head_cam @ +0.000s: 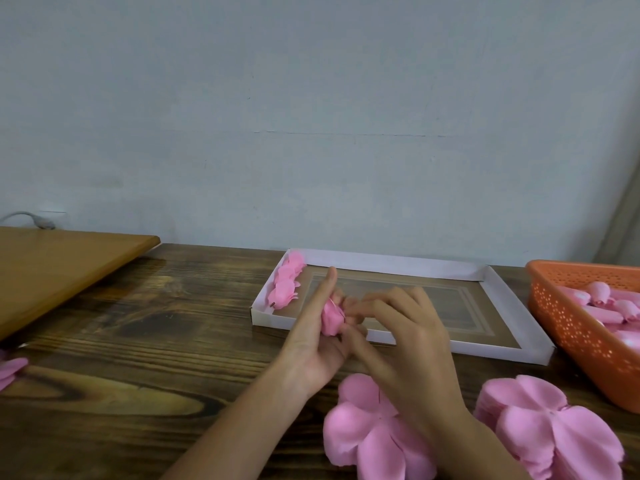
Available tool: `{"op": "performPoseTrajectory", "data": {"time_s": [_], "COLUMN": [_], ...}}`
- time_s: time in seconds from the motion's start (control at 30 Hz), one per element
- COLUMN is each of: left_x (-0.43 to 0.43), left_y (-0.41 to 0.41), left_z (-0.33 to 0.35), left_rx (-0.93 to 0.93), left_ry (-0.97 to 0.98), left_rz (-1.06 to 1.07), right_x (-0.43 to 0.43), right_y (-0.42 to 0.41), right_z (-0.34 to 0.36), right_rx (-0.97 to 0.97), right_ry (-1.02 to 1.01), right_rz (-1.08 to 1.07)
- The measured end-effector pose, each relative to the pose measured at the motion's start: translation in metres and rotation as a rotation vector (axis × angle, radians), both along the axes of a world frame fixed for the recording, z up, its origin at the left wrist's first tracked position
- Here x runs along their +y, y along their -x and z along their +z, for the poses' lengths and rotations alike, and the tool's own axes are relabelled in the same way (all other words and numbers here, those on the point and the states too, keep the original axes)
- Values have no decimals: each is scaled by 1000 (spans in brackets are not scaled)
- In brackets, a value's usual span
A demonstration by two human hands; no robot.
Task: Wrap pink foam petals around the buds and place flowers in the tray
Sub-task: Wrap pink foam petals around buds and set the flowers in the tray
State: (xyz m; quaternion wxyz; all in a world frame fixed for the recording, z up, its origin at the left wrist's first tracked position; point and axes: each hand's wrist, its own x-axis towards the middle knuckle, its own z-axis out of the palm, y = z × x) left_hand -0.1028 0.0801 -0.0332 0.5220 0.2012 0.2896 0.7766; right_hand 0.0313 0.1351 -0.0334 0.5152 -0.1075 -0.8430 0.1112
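Left hand (313, 344), index finger extended, cradles the small pink foam flower (332, 318); right hand (407, 336) fingertips pinch its petals closed.

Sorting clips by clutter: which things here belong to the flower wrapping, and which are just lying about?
In the job:
- flower being wrapped, held by left hand and right hand
- white tray with finished flowers
- orange basket of buds
- petal stacks

Lying about:
- wooden board
- grey cable
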Motion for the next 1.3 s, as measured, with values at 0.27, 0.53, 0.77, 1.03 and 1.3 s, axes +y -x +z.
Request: {"op": "performPoseTrajectory", "data": {"time_s": [0.27,0.53,0.77,1.03,1.3], "left_x": [0,-3,0,-3,-3], "left_y": [-8,-10,-8,-10,-11], "left_z": [0,0,-2,-3,-3], "left_rx": [173,233,82,127,173], "left_ry": [35,20,-10,9,30], "left_rz": [10,-13,-55,-115,-130], "right_x": [-6,-9,-2,-5,-6], "right_y": [0,-2,-5,-1,-1], "right_z": [0,8,20,9,5], "right_rx": [-14,13,20,30,-19], "right_ry": [214,397,916,633,114], "right_rz": [-36,-19,402,86,-87]}}
